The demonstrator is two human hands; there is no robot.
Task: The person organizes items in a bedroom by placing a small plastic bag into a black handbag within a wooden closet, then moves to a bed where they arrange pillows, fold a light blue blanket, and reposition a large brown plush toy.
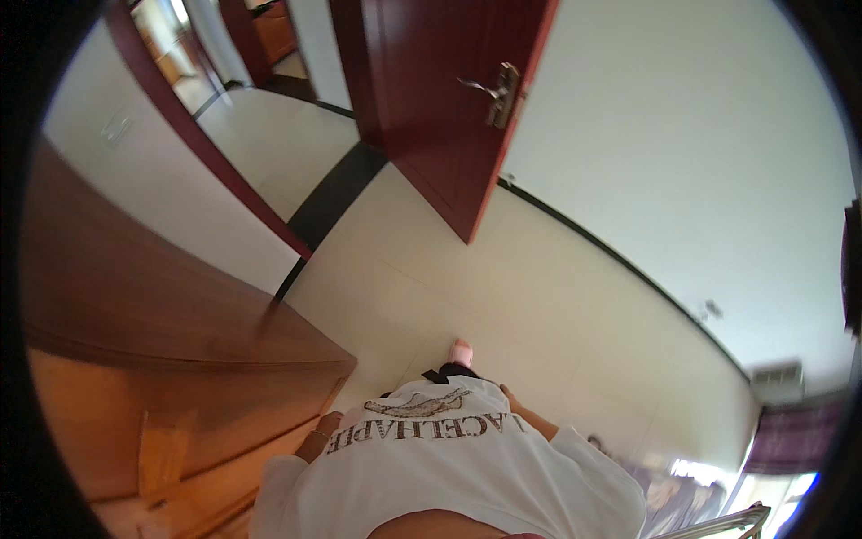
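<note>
My left hand [328, 424] hangs low at my side, beside the orange-brown wooden cabinet [236, 458], with a thin bracelet at the wrist; its fingers are partly hidden by my white printed shirt [438, 465]. My right hand [508, 396] is down against the other side of the shirt, mostly hidden by it. Whether either hand holds anything cannot be told. Below the shirt's hem, one foot in a pink slipper [460, 353] shows on the pale tiled floor [431, 290]. Ahead stands a dark red door [444, 101], ajar, with a metal lever handle [498, 94].
A dark threshold strip [340, 192] crosses the doorway, with a hallway beyond it. A pale wall [660, 148] with a dark baseboard runs along the right. Metal rails [727, 522] and a purple curtain [794, 438] are at the lower right.
</note>
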